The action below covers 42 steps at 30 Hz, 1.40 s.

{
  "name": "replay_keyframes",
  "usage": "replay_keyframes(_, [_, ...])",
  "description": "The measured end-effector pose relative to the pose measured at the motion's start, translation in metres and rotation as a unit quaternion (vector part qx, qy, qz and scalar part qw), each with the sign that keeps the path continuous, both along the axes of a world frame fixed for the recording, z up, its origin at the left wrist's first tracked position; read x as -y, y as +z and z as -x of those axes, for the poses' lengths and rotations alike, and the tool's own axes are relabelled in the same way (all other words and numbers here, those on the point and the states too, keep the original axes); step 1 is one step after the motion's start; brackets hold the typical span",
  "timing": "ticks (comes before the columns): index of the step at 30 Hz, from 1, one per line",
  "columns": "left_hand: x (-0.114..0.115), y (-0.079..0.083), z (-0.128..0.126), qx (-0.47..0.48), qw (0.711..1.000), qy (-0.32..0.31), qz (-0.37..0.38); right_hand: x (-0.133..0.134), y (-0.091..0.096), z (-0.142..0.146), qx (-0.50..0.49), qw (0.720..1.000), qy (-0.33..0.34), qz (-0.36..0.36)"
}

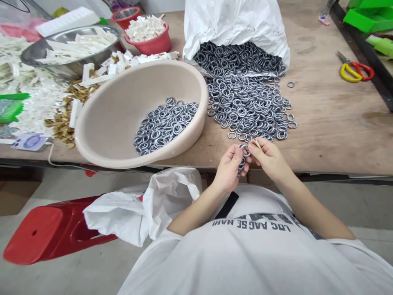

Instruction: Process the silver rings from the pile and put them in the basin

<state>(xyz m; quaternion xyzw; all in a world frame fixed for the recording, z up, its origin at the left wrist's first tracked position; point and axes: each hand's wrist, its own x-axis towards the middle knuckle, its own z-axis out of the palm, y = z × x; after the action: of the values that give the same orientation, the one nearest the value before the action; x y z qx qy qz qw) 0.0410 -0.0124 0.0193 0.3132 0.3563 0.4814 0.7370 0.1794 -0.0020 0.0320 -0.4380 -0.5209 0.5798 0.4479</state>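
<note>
Several grey rings [241, 165] are gripped in my left hand [229, 166], close to the table's front edge. My right hand [270, 157] meets it and pinches a thin pale stick-like tool [256, 143] against the uppermost ring. The tool's tip is too small to make out. Just beyond my hands a loose heap of grey rings [245, 106] spreads from the mouth of a white sack [236, 24]. To the left stands a large beige basin [101, 119], tilted toward me, with many more rings [166, 125] in its lower right part.
Scissors [353, 71] with red and yellow handles lie at right. Behind the basin are a steel bowl [70, 67] of white strips and a red bowl [156, 44] of white pieces. A white bag [172, 200] and red stool [39, 233] stand below the table [331, 135].
</note>
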Motion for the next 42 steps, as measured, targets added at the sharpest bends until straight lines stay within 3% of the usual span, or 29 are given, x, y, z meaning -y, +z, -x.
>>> replay_keyframes(3, [0.001,-0.001,0.002,-0.008,1.000,0.010,-0.013,0.002,-0.005,0.005,0.006,1.000,-0.029,0.003])
replay_keyframes(8, [0.000,-0.003,0.004,-0.024,0.999,0.026,-0.010,0.007,-0.017,0.005,0.102,0.979,-0.143,-0.104])
replay_keyframes(10, [-0.001,-0.005,0.005,-0.027,0.999,0.044,-0.011,0.008,-0.016,0.006,0.095,0.985,-0.111,-0.090])
replay_keyframes(13, [-0.002,-0.008,0.007,-0.034,0.997,0.067,-0.016,0.010,-0.012,0.010,-0.002,0.999,-0.034,-0.023])
replay_keyframes(15, [-0.002,-0.010,0.009,-0.044,0.996,0.069,-0.023,0.010,-0.011,0.013,-0.049,0.999,-0.020,-0.004])
replay_keyframes(25, [-0.002,-0.008,0.018,-0.108,0.988,0.066,-0.093,0.013,-0.023,0.015,0.016,0.997,-0.071,-0.034])
replay_keyframes(30, [-0.004,-0.011,0.018,-0.073,0.994,0.067,-0.051,0.014,-0.027,0.016,-0.013,0.998,-0.045,-0.046])
replay_keyframes(33, [-0.005,-0.014,0.018,-0.064,0.995,0.072,-0.029,0.013,-0.029,0.015,0.016,0.995,-0.076,-0.069])
replay_keyframes(37, [-0.006,-0.016,0.017,-0.059,0.993,0.093,-0.044,0.012,-0.031,0.014,0.022,0.990,-0.115,-0.082])
replay_keyframes(42, [-0.007,-0.017,0.016,-0.066,0.993,0.074,-0.068,0.012,-0.029,0.015,-0.012,0.993,-0.082,-0.080])
